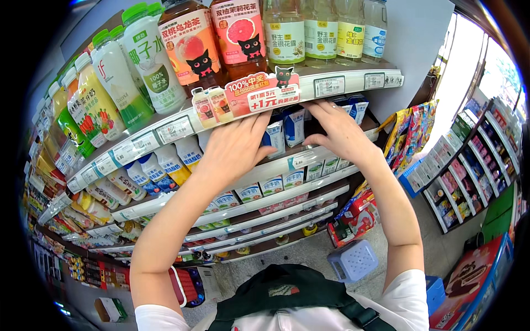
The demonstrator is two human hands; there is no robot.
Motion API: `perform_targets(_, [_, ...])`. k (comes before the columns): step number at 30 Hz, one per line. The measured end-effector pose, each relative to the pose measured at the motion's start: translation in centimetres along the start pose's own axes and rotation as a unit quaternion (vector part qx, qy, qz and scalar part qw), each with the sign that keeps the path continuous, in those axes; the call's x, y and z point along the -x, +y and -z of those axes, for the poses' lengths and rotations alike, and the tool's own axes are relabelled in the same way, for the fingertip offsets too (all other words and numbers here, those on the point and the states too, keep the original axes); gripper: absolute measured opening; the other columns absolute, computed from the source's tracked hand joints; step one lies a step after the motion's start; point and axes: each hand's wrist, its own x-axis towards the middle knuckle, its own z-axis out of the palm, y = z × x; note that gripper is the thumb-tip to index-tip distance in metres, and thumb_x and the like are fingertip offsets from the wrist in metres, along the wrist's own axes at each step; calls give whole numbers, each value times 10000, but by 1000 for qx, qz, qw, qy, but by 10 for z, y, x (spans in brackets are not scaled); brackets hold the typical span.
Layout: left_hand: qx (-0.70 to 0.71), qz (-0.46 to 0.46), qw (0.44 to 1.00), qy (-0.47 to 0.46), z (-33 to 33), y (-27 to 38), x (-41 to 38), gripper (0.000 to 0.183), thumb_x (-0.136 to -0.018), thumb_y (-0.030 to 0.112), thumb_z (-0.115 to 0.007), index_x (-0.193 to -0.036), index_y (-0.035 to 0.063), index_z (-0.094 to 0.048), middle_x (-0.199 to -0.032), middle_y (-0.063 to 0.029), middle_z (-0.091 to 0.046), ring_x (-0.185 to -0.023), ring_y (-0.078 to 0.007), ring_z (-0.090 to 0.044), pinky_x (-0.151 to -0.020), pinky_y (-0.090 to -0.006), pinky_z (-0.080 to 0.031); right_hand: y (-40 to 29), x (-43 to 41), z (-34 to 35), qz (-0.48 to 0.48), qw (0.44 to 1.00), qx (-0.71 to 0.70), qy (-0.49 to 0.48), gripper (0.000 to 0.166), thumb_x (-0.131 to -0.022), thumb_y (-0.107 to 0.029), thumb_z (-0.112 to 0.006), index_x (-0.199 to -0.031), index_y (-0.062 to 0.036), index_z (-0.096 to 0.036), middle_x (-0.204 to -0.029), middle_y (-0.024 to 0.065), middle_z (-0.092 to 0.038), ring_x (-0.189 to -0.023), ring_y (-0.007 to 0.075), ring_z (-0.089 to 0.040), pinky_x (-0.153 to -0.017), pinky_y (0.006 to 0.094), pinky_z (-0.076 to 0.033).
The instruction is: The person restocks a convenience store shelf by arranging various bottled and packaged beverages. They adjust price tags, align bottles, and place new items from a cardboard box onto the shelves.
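My left hand [238, 145] reaches palm down over the shelf below the bottle row. Its fingertips pass under the pink promotional sign [248, 97] and are hidden, and its thumb stands out in front of a blue-and-white carton [275, 138]. Farther right, my right hand [337, 130] reaches into the same gap, fingers stretched, with their tips at the upper shelf's edge. Its thumb is spread near a second blue-and-white carton [295, 127]. More such cartons [357, 109] stand beyond that hand. I see nothing gripped in either hand.
Bottled drinks [285, 37] line the upper shelf, above a white price rail [329, 86]. Yogurt bottles [169, 167] stand to the left, and milk cartons [249, 191] fill a lower shelf. Hanging snack packets [414, 136], a blue plastic stool [352, 260] and a slanted display rack [468, 169] are to the right.
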Motion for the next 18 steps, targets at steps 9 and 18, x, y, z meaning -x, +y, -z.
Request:
perform_targets(9, [-15, 32, 987, -155, -20, -4, -63, 605, -760, 340, -801, -1198, -11, -574, -1168, -231, -621, -1138, -384, -576, -944, -446, -462, 33, -54, -22, 23, 981, -76, -179, 683, -772, -164, -796, -1362, -32, -478, -1242, 227, -616, -1079, 353, -644, -931, 431, -511])
perform_targets(18, [10, 57, 988, -143, -23, -19, -40, 512, -800, 275, -762, -1164, -36, -579, -1131, -248, -623, -1139, -406, -563, -961, -456, -447, 17, -46, -49, 36, 983, -157, -85, 542, -855, -137, -694, -1335, -15, -472, -1059, 230, -639, -969, 394, -648, -844, 452, -518])
